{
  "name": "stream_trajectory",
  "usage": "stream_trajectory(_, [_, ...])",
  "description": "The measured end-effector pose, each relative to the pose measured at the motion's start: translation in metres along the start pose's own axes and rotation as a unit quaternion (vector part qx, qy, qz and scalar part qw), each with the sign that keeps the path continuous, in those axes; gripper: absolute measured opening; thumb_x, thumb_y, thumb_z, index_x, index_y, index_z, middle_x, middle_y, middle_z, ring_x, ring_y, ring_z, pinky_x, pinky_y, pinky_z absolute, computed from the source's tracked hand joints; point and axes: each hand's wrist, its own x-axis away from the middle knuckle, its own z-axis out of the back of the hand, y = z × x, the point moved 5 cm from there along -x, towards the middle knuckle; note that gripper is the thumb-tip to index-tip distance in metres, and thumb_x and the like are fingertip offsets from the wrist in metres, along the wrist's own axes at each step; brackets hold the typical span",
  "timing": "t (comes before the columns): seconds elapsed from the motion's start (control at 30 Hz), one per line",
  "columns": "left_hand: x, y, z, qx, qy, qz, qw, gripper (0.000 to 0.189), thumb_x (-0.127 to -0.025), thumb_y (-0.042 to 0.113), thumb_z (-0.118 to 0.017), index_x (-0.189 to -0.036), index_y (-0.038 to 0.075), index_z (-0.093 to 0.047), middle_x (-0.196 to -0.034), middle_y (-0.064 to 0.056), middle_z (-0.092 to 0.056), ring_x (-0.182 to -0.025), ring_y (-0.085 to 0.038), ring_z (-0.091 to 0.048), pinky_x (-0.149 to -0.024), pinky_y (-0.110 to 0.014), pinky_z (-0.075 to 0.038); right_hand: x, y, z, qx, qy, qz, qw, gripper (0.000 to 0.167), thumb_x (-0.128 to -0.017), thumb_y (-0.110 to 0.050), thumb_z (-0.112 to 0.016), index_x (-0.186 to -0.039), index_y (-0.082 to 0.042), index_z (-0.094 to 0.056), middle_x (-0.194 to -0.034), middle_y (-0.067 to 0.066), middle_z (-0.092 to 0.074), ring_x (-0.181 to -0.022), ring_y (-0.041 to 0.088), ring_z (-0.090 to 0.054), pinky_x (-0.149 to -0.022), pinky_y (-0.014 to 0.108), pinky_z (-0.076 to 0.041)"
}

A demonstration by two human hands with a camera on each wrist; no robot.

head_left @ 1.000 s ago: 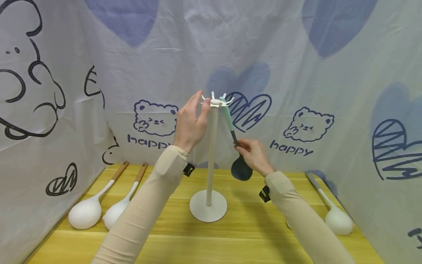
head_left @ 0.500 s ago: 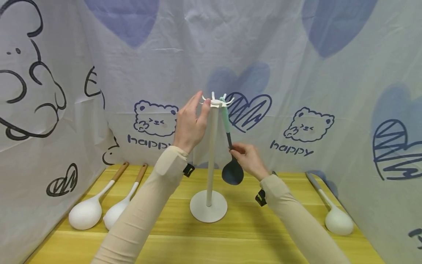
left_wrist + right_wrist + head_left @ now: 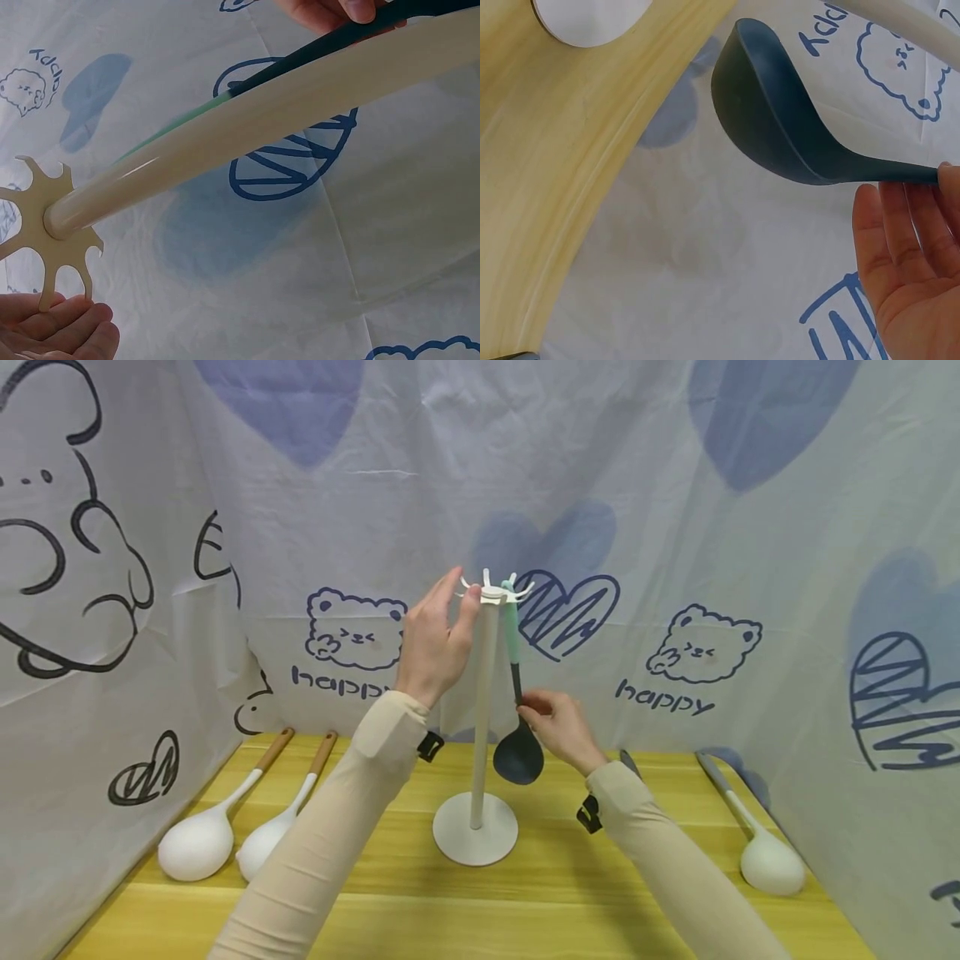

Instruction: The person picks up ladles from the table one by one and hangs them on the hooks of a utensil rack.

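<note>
A white stand (image 3: 483, 718) with a ring of upturned hooks rises from a round base. My left hand (image 3: 435, 639) holds the hooked top at its left side, thumb in front; in the left wrist view its fingertips (image 3: 79, 315) touch the hook ends. A dark ladle (image 3: 518, 756) with a mint-green handle end hangs nearly upright just right of the pole, its top at the hooks. My right hand (image 3: 558, 727) pinches its dark shaft just above the bowl. The right wrist view shows the ladle bowl (image 3: 780, 112) side-on, apart from the table.
Two white ladles with wooden handles, the outer ladle (image 3: 197, 843) and the inner ladle (image 3: 264, 843), lie left; my left sleeve partly covers the inner one. A white ladle with a grey handle (image 3: 771, 860) lies right. A grey handle tip (image 3: 630, 763) shows behind my right sleeve. Printed cloth encloses the table (image 3: 420, 918).
My right hand has moved left and slightly down with the ladle, swinging its bowl toward the pole so it hangs straighter. My left hand stays at the stand's top.
</note>
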Motion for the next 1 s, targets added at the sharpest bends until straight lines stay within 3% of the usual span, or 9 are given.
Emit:
stream_trajectory(0.73, [-0.001,-0.002,0.003,0.021,0.004,0.011,0.9997,0.057,-0.102,0.042,-0.046,-0.147,0.007,-0.044,-0.151,-0.011,-0.046,-0.141,-0.021,-0.042,-0.118,-0.029,-0.033,0.005,-0.004,-0.011,-0.024,-0.020,-0.003,0.9995,0.026,-0.098,-0.012,-0.060,-0.122,-0.006,-0.066,-0.117,0.013,-0.069,-0.102,0.027,-0.069,-0.083,0.034,-0.061])
stream_trajectory(1.0, [0.002,-0.004,0.003,0.044,0.012,0.010,0.9989,0.053,-0.102,0.038,-0.048,-0.145,0.007,-0.046,-0.149,-0.012,-0.048,-0.135,-0.025,-0.049,-0.110,-0.034,-0.044,0.006,-0.003,-0.013,-0.025,-0.022,-0.008,0.9994,0.027,-0.098,-0.011,-0.059,-0.124,-0.006,-0.065,-0.119,0.013,-0.069,-0.103,0.027,-0.069,-0.086,0.035,-0.060])
